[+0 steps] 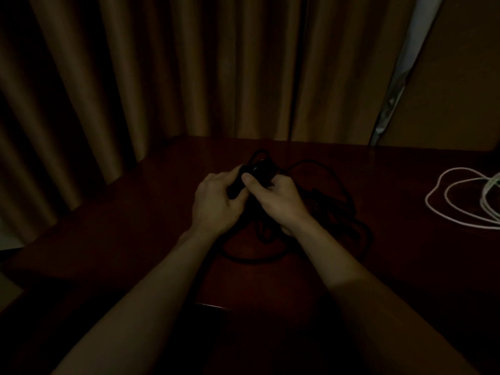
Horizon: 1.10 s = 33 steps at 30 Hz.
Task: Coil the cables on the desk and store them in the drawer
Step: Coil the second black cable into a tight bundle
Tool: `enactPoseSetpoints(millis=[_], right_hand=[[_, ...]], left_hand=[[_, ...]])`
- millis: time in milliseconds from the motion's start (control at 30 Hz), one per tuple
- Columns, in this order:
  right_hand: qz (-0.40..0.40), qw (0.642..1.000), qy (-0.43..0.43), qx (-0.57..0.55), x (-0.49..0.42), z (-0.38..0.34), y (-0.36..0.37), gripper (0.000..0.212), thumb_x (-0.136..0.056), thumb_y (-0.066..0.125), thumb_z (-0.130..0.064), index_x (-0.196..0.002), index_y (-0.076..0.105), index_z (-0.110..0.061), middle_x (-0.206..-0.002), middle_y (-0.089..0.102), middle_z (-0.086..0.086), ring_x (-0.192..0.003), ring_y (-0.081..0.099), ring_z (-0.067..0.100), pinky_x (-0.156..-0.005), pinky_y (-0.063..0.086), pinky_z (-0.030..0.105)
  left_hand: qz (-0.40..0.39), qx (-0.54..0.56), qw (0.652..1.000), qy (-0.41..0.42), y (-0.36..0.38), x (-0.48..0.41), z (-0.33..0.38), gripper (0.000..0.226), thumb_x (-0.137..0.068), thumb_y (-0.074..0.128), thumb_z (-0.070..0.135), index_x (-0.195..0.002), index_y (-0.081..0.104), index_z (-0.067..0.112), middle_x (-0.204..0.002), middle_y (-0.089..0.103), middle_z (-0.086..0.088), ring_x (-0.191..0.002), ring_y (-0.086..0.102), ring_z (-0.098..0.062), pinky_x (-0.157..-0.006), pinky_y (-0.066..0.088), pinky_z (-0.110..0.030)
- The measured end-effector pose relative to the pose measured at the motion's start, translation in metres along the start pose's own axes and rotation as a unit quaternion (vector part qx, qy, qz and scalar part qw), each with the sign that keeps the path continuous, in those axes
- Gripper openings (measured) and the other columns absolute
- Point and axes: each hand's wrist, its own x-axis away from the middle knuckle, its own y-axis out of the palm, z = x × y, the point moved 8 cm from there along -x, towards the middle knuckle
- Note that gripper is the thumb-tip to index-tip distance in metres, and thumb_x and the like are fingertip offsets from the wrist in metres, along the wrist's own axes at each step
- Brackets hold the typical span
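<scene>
A black cable lies in loose loops on the dark wooden desk, trailing right of and beneath my hands. My left hand grips a bundled part of that cable at mid-desk. My right hand holds the same bundle from the right, its thumb pressed on top. A dark bulky part of the cable sticks out just beyond my fingers. A white cable lies in loose loops at the desk's right edge, apart from both hands. The room is very dim. No drawer is in view.
Brown curtains hang close behind the desk and along its left side. A pale strip shows at the curtain gap on the right. The desk's left edge runs diagonally toward the near left corner.
</scene>
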Motion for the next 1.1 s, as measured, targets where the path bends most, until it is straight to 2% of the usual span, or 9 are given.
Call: enactPoseSetpoints(millis=[67,200,367,500,600,733,833,967,1100], right_hand=[[0.012,1.000,-0.006,0.002,0.000,-0.001,-0.002,0.021,-0.099,0.068,-0.033,-0.110,0.076,-0.016,-0.103,0.079,0.002,-0.096,0.075,0.014,-0.086,0.062,0.034],[0.000,1.000,0.009,-0.015,0.003,-0.002,-0.010,0.028,-0.102,0.065,-0.031,-0.110,0.074,-0.005,-0.102,0.078,0.007,-0.092,0.076,0.017,-0.074,0.059,0.026],[-0.042,0.999,0.023,-0.004,0.002,-0.001,-0.014,0.030,-0.102,0.064,-0.031,-0.116,0.071,-0.006,-0.104,0.077,0.009,-0.095,0.076,0.020,-0.075,0.059,0.027],[-0.044,0.999,0.023,0.008,0.000,-0.001,-0.012,0.028,-0.105,0.058,-0.028,-0.114,0.070,-0.005,-0.069,0.069,-0.017,-0.059,0.064,-0.007,-0.054,0.047,0.010],[-0.028,0.999,0.012,0.030,-0.003,-0.001,-0.009,0.035,-0.107,0.056,-0.027,-0.103,0.068,0.006,-0.048,0.055,-0.022,-0.045,0.053,-0.008,-0.046,0.039,0.007],[-0.023,0.999,0.005,0.046,0.001,-0.006,-0.004,0.035,-0.104,0.060,-0.035,-0.104,0.074,-0.004,-0.071,0.069,-0.009,-0.060,0.064,-0.005,-0.056,0.047,0.010],[-0.017,0.998,-0.015,0.058,0.003,-0.006,0.000,0.027,-0.096,0.071,-0.041,-0.108,0.078,-0.018,-0.098,0.079,-0.008,-0.089,0.074,0.001,-0.076,0.059,0.020],[0.021,0.996,-0.014,0.088,0.003,-0.005,-0.005,0.027,-0.088,0.079,-0.047,-0.097,0.081,-0.022,-0.090,0.079,-0.010,-0.084,0.075,0.004,-0.074,0.061,0.025],[0.038,0.995,0.008,0.093,0.001,-0.001,-0.011,0.037,-0.080,0.086,-0.046,-0.088,0.079,-0.011,-0.089,0.079,0.003,-0.086,0.076,0.017,-0.080,0.064,0.040]], left_hand=[[0.005,-0.018,1.000,0.018,-0.001,0.000,0.003,0.049,-0.095,0.066,0.043,-0.139,0.065,0.023,-0.106,0.076,0.002,-0.095,0.066,-0.018,-0.083,0.055,-0.037],[-0.058,0.179,0.981,-0.054,0.007,-0.002,-0.002,0.047,-0.089,0.082,0.031,-0.133,0.067,0.023,-0.117,0.072,0.014,-0.104,0.069,0.002,-0.083,0.056,-0.016],[-0.168,0.324,0.928,-0.071,0.020,0.001,0.003,0.030,-0.102,0.062,0.010,-0.131,0.067,0.017,-0.124,0.074,0.005,-0.116,0.070,-0.009,-0.094,0.056,-0.023],[-0.117,0.253,0.960,-0.034,0.014,-0.002,0.003,0.028,-0.101,0.067,0.017,-0.128,0.071,0.023,-0.120,0.075,0.006,-0.113,0.070,-0.007,-0.094,0.057,-0.026],[-0.037,0.138,0.989,-0.036,0.005,-0.003,-0.004,0.033,-0.096,0.073,0.031,-0.129,0.071,0.031,-0.113,0.071,0.006,-0.103,0.066,0.000,-0.089,0.055,-0.020],[0.011,0.043,0.999,-0.029,-0.002,-0.003,-0.005,0.037,-0.091,0.076,0.034,-0.127,0.072,0.024,-0.106,0.068,0.007,-0.094,0.064,-0.003,-0.077,0.046,-0.011],[0.021,0.002,1.000,-0.019,-0.002,-0.002,-0.004,0.037,-0.087,0.077,0.030,-0.122,0.070,0.019,-0.104,0.068,0.003,-0.090,0.065,-0.011,-0.074,0.054,-0.026],[-0.023,0.009,0.998,-0.060,0.005,-0.001,-0.004,0.045,-0.086,0.074,0.037,-0.126,0.066,0.018,-0.113,0.069,0.002,-0.099,0.066,-0.014,-0.080,0.059,-0.037],[-0.083,0.021,0.995,-0.049,0.014,-0.001,0.001,0.023,-0.085,0.066,0.037,-0.100,0.066,0.020,-0.091,0.068,0.004,-0.078,0.066,-0.012,-0.066,0.059,-0.043]])
